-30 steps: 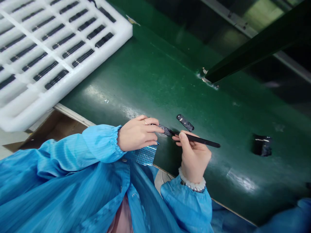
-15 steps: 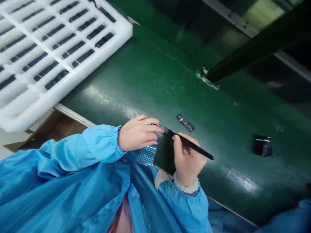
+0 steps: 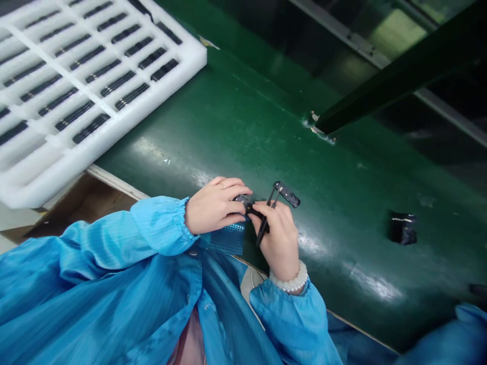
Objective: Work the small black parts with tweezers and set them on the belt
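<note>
My left hand point(image 3: 216, 207) is closed on a small black electronic part point(image 3: 241, 198) just above the bench's near edge. My right hand point(image 3: 279, 235) grips black tweezers point(image 3: 264, 223), their tips pointing away from me, while its thumb and a finger touch the near end of the same part. Just beyond the tweezers' tips lies a narrow black plate point(image 3: 288, 195) with small light spots; whether the tips touch it I cannot tell. Below my left hand, a blue dotted sheet point(image 3: 230, 238) sticks out, partly hidden by the hand and sleeve.
A white foam tray point(image 3: 125, 124) with slots of stacked black plates fills the upper left. A dark stack of parts point(image 3: 403, 228) lies on the green bench point(image 3: 228, 121) at right. A green post point(image 3: 361, 96) rises from the bench, and a cardboard box point(image 3: 76, 203) is below the tray.
My right hand has shifted left, closer to my left hand. The tweezers have turned in it, so their tips now point away, and its fingertips reach the held part.
</note>
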The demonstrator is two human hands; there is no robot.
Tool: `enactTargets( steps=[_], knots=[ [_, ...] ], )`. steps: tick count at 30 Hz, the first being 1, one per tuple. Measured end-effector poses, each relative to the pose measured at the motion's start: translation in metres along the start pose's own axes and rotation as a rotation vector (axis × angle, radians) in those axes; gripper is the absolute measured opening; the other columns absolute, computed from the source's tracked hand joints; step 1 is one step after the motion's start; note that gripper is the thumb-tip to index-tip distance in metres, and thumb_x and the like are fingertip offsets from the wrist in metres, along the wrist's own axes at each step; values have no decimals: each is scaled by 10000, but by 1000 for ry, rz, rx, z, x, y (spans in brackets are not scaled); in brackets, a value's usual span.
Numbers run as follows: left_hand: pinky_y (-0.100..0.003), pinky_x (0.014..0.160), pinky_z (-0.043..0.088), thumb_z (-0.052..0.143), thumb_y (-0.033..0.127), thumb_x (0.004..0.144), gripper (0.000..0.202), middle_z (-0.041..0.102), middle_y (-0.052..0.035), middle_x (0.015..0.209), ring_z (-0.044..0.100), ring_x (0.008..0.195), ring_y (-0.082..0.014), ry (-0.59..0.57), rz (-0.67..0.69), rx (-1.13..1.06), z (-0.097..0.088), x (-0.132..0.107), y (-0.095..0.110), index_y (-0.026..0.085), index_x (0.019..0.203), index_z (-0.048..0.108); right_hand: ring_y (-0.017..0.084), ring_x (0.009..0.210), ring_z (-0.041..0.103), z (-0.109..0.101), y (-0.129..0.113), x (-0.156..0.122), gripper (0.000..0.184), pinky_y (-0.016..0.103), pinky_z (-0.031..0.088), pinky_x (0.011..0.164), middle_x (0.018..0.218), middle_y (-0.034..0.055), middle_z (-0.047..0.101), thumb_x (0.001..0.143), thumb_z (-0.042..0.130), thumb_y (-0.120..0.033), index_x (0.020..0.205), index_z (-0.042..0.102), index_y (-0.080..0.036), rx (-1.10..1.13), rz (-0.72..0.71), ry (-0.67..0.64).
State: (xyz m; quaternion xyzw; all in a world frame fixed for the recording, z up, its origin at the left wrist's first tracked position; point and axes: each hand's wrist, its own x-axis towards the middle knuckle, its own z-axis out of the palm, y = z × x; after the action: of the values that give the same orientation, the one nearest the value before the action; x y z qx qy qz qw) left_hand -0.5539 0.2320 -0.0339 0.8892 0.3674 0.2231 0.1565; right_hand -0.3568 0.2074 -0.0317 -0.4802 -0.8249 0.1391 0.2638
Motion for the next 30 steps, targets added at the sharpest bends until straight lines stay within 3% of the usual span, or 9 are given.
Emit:
enactTargets(
  steps=[3,9,14,17,20,24,27,30],
  knots=[
    [-345,871,350,534,320,908,216,637,-32,1106,513,1090,-212,-21,-3,-4,1,1,-1,203,816,691,189,957,624,3,-1,-2,184,331,526,829,989,79,670,862,545,-131,1015,604,-216,38,-23,23],
    [-339,846,335,554,334,897,207,632,-21,1112,508,1064,-209,-18,-2,-10,2,1,-1,214,808,696,165,939,654,-3,7,-9,191,293,540,817,1022,75,667,837,586,-122,1000,581,-223,-3,-61,85],
    [-342,871,328,535,323,908,222,632,-28,1096,504,1071,-214,9,17,-35,3,0,-3,206,799,688,190,966,650,-15,38,-3,159,367,517,889,985,68,673,810,638,-182,957,583,-208,-65,42,282],
    [-332,849,326,539,330,906,229,628,-40,1102,502,1060,-213,47,50,-45,2,-1,-3,199,788,686,218,992,634,-20,55,2,172,403,509,891,957,73,674,814,641,-255,969,597,-195,-159,133,294],
    [-303,768,315,538,363,907,240,661,-22,960,530,946,-174,79,43,-73,0,-2,-2,216,792,689,234,1032,619,-22,52,2,214,424,496,909,1007,88,676,811,645,-263,1004,599,-184,-187,132,332],
    [-289,667,287,504,390,926,278,653,15,701,533,734,-121,94,37,-121,0,-3,-3,214,808,684,188,919,662,-17,15,-8,230,394,517,858,961,67,688,891,521,-225,1114,570,-194,86,269,491],
    [-283,650,293,478,410,935,310,655,15,680,528,692,-117,85,29,-123,2,-4,-4,204,831,685,150,660,659,-10,-12,-21,315,329,554,646,753,22,679,938,430,-272,1237,512,-217,479,426,354],
    [-280,655,300,451,445,939,337,675,3,724,541,716,-124,68,22,-99,4,-5,-6,213,898,692,134,581,629,-3,-20,-30,289,295,543,549,689,0,645,926,458,-315,1177,566,-222,686,483,294]
  ],
)
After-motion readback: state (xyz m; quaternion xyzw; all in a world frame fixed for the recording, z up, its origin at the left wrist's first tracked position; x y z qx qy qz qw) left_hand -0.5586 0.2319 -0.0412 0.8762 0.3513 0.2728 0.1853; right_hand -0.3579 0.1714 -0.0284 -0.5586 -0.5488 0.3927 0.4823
